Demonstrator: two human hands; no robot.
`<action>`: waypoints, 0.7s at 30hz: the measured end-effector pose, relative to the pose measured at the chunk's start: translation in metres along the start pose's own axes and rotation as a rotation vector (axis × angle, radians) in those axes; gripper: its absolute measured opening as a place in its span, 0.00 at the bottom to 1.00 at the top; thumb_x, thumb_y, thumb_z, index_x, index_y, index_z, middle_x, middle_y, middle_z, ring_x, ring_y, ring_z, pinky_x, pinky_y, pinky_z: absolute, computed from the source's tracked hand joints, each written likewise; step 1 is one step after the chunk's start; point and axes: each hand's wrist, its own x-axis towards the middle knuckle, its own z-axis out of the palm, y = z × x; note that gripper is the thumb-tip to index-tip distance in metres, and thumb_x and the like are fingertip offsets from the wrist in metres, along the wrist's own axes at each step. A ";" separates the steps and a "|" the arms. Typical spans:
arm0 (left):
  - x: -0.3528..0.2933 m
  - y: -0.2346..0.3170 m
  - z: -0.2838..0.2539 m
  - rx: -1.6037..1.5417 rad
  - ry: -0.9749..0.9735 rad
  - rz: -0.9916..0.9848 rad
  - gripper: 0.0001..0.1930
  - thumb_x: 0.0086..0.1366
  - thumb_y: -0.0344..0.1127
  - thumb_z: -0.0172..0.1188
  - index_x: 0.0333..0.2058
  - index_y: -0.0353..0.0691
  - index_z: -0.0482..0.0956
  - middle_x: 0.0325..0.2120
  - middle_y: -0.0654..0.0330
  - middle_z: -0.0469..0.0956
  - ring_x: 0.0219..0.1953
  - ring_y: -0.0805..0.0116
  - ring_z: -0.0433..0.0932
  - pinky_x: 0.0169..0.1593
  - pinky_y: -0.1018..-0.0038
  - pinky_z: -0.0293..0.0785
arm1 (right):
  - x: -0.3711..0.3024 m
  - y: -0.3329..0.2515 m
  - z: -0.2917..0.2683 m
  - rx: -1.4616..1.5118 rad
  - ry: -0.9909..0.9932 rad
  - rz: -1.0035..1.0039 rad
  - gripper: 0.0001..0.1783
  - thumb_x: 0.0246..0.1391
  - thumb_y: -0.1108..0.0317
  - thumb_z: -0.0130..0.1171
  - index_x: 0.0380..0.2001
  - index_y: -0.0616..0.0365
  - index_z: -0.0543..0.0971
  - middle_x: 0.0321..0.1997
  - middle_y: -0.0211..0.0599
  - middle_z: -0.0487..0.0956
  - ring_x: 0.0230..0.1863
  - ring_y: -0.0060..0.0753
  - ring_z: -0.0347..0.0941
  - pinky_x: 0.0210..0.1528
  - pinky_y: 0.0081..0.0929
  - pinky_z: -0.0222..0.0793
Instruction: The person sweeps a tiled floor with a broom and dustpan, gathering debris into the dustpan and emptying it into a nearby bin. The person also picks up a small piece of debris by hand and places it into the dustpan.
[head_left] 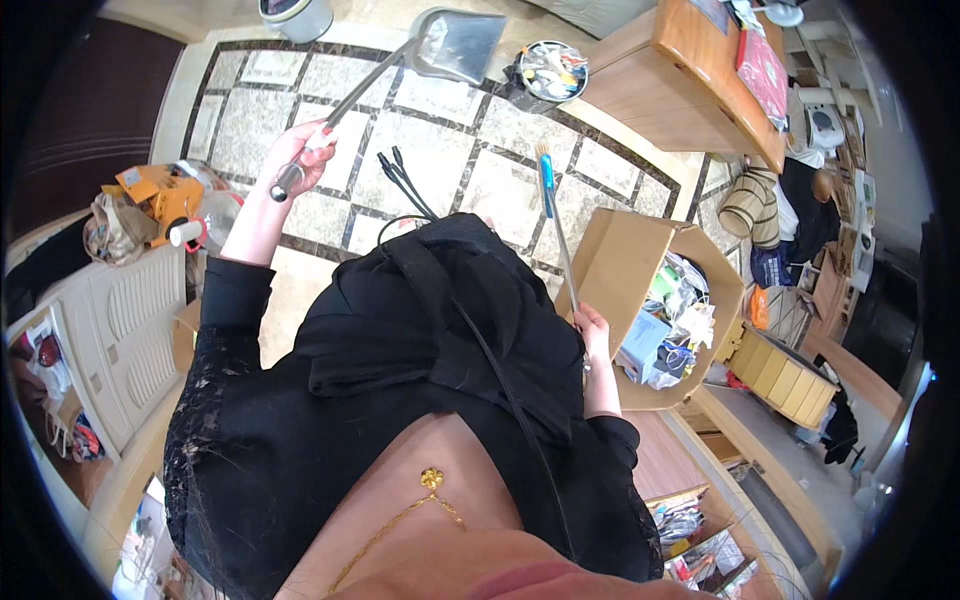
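My left hand [308, 158] is closed around the metal handle of a long-handled dustpan [465, 45], held out to the left. Its grey pan sits farther off, at the top of the view, above or on the tiled floor; I cannot tell which. In my right hand [593, 332] is the thin pole of a broom [547, 180]. The broom's blue head with tan bristles points away from me, over the tiles. Right beside that hand stands a large open cardboard box [610, 245], filled with bags, papers and a light blue carton.
A full trash bin [553, 72] stands near a wooden desk [640, 75]. Another bin [298, 18] is at the far left. Orange boxes [165, 200] and a clear bottle [215, 218] rest on a cabinet at my left. A woven basket [752, 205] lies beyond the cardboard box.
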 end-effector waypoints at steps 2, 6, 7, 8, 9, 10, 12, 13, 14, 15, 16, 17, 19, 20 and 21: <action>0.012 -0.012 0.041 0.138 -0.024 0.021 0.03 0.58 0.25 0.43 0.27 0.32 0.64 0.17 0.58 0.65 0.10 0.80 0.58 0.09 0.89 0.53 | 0.004 0.004 -0.008 0.028 -0.043 -0.027 0.24 0.51 0.73 0.49 0.53 0.61 0.61 0.13 0.31 0.67 0.09 0.18 0.59 0.09 0.15 0.56; 0.045 -0.062 0.115 0.430 -0.025 0.112 0.05 0.56 0.24 0.43 0.32 0.30 0.64 0.17 0.59 0.66 0.10 0.80 0.59 0.11 0.88 0.53 | 0.020 0.006 -0.033 -0.108 -0.130 -0.136 0.26 0.51 0.74 0.49 0.54 0.65 0.60 0.14 0.30 0.68 0.11 0.18 0.61 0.12 0.15 0.55; 0.055 -0.078 0.134 0.503 -0.006 0.138 0.06 0.56 0.24 0.43 0.33 0.30 0.64 0.17 0.59 0.66 0.10 0.80 0.59 0.11 0.88 0.54 | 0.025 0.006 -0.039 -0.076 -0.117 -0.134 0.26 0.50 0.74 0.49 0.54 0.66 0.60 0.15 0.30 0.69 0.12 0.19 0.62 0.13 0.14 0.56; 0.066 -0.098 0.151 0.542 0.035 0.178 0.07 0.55 0.24 0.43 0.34 0.30 0.64 0.17 0.59 0.67 0.10 0.79 0.60 0.11 0.87 0.55 | 0.031 0.007 -0.046 -0.044 -0.105 -0.132 0.26 0.50 0.74 0.50 0.54 0.67 0.60 0.15 0.31 0.69 0.13 0.19 0.63 0.15 0.14 0.57; 0.076 -0.118 0.167 0.579 0.077 0.219 0.09 0.55 0.24 0.43 0.35 0.29 0.64 0.17 0.59 0.67 0.10 0.78 0.61 0.11 0.87 0.55 | 0.035 0.008 -0.054 -0.018 -0.087 -0.128 0.26 0.50 0.74 0.50 0.53 0.67 0.60 0.16 0.31 0.69 0.14 0.19 0.63 0.16 0.14 0.58; 0.084 -0.133 0.181 0.678 0.078 0.240 0.10 0.54 0.24 0.43 0.37 0.30 0.64 0.17 0.58 0.67 0.10 0.77 0.63 0.11 0.86 0.57 | 0.039 0.007 -0.064 -0.074 -0.080 -0.131 0.26 0.49 0.74 0.51 0.53 0.68 0.61 0.17 0.31 0.70 0.16 0.20 0.65 0.19 0.15 0.60; 0.099 -0.164 0.203 0.718 0.117 0.246 0.20 0.54 0.24 0.43 0.47 0.28 0.59 0.17 0.57 0.67 0.10 0.74 0.65 0.11 0.83 0.59 | 0.049 0.009 -0.077 -0.017 -0.087 -0.131 0.25 0.49 0.75 0.51 0.52 0.68 0.62 0.17 0.31 0.70 0.17 0.20 0.65 0.19 0.15 0.61; 0.107 -0.181 0.211 0.742 0.178 0.245 0.23 0.54 0.24 0.43 0.50 0.28 0.57 0.17 0.56 0.68 0.10 0.73 0.65 0.10 0.82 0.60 | 0.054 0.009 -0.083 -0.020 -0.098 -0.132 0.25 0.49 0.74 0.51 0.52 0.68 0.63 0.17 0.30 0.70 0.17 0.19 0.66 0.20 0.16 0.61; 0.114 -0.196 0.219 0.753 0.159 0.249 0.24 0.53 0.24 0.43 0.52 0.28 0.55 0.17 0.56 0.68 0.10 0.72 0.65 0.11 0.81 0.60 | 0.058 0.008 -0.089 -0.040 -0.137 -0.144 0.24 0.48 0.74 0.52 0.51 0.66 0.64 0.16 0.30 0.70 0.17 0.19 0.66 0.19 0.16 0.62; 0.120 -0.211 0.226 0.768 0.153 0.244 0.26 0.53 0.24 0.43 0.53 0.28 0.53 0.18 0.55 0.68 0.10 0.72 0.65 0.11 0.81 0.60 | 0.062 0.007 -0.097 -0.090 -0.132 -0.151 0.24 0.48 0.74 0.52 0.51 0.66 0.64 0.17 0.30 0.71 0.17 0.19 0.66 0.19 0.16 0.62; 0.124 -0.222 0.231 0.773 0.126 0.245 0.28 0.53 0.24 0.43 0.54 0.28 0.52 0.18 0.55 0.68 0.10 0.71 0.65 0.11 0.80 0.61 | 0.066 0.006 -0.102 -0.140 -0.126 -0.156 0.24 0.48 0.74 0.52 0.51 0.65 0.65 0.17 0.30 0.71 0.17 0.19 0.66 0.19 0.16 0.62; 0.129 -0.230 0.236 0.807 0.154 0.240 0.28 0.53 0.23 0.43 0.55 0.28 0.51 0.18 0.54 0.68 0.10 0.71 0.66 0.11 0.80 0.61 | 0.069 0.005 -0.106 -0.192 -0.124 -0.167 0.24 0.48 0.74 0.52 0.51 0.65 0.65 0.17 0.30 0.71 0.17 0.19 0.66 0.19 0.16 0.62; 0.140 -0.245 0.246 0.850 0.181 0.241 0.28 0.52 0.23 0.43 0.55 0.28 0.51 0.19 0.54 0.68 0.10 0.71 0.66 0.11 0.79 0.62 | 0.076 0.006 -0.112 -0.117 -0.102 -0.117 0.24 0.48 0.75 0.51 0.51 0.63 0.65 0.16 0.30 0.71 0.15 0.18 0.66 0.18 0.16 0.61; 0.145 -0.254 0.250 0.834 0.187 0.257 0.29 0.52 0.23 0.43 0.55 0.28 0.50 0.20 0.53 0.69 0.11 0.71 0.67 0.11 0.79 0.62 | 0.081 0.005 -0.114 -0.122 -0.104 -0.116 0.24 0.48 0.74 0.51 0.52 0.63 0.65 0.16 0.31 0.71 0.15 0.18 0.65 0.17 0.16 0.61; 0.152 -0.259 0.255 0.853 0.195 0.277 0.28 0.53 0.23 0.43 0.55 0.29 0.51 0.20 0.54 0.69 0.10 0.72 0.66 0.11 0.80 0.61 | 0.083 0.006 -0.116 -0.121 -0.111 -0.120 0.24 0.48 0.74 0.51 0.52 0.63 0.65 0.16 0.31 0.71 0.15 0.18 0.65 0.17 0.16 0.61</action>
